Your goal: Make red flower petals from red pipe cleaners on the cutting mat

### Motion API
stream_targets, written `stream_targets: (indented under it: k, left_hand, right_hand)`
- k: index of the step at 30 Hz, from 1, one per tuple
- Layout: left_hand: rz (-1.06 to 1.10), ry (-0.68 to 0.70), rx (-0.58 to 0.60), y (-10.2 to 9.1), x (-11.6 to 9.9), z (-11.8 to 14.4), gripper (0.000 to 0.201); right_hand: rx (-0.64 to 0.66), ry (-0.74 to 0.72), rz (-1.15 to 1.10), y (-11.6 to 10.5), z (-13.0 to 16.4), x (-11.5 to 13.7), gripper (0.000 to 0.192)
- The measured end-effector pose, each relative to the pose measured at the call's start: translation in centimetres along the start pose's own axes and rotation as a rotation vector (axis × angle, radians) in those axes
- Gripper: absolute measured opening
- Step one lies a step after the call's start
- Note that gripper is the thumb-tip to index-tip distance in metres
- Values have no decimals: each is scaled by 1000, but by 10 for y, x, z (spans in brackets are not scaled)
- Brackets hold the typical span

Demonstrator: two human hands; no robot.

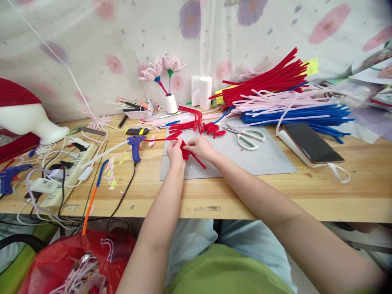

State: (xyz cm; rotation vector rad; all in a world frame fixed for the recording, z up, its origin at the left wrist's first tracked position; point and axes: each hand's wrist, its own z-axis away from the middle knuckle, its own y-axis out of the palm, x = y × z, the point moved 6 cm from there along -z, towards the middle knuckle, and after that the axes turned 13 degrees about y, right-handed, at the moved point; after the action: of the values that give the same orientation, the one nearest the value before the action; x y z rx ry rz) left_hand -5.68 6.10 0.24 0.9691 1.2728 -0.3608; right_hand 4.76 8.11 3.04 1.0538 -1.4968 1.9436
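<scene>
A wooden bench (352,171) is seen against a flowered curtain, carrying a grey cutting mat (263,157) at its middle. At the right rear, large stacks of red, pink and blue pipe cleaners (284,96) are piled, with a dark phone (312,143) lying just in front of them. A power strip (65,171) with tangled cables is noted at the left edge, and a red bag of offcuts (67,265) is seen below the bench. A blue glue gun (134,143) rests just left of the mat, its nozzle pointing toward the hands; whether it is hot cannot be told. Scissors (246,136) lie on the mat, apart from the hands. The left hand (175,154) and right hand (199,148) are held together over the mat's left part, and a red pipe-cleaner piece (186,153) is pinched between them, the fingers of both being closed narrowly on it; one red stem extends left toward the gun, another down to the right. It is judged that the stem trailing leftward could brush the gun's nozzle if the piece is turned, and that the wire core could kink or spring loose should the pinch slacken.
</scene>
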Motion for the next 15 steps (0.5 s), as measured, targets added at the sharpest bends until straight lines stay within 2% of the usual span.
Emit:
stream_targets:
  k: [6, 10, 12, 15]
  left_hand:
    - [208, -142, -13, 1, 4, -3, 15]
    - [265, -204, 9, 1, 7, -4, 12]
    - [245, -240, 57, 3, 8, -1, 13]
    - [157, -271, 204, 8, 8, 5, 17]
  right_hand:
    - [32, 85, -124, 17, -4, -12, 25]
    - [90, 90, -360, 30, -5, -18, 19]
    - [119, 119, -495, 32, -5, -22, 15]
    - [143, 203, -650, 30, -4, -28, 13]
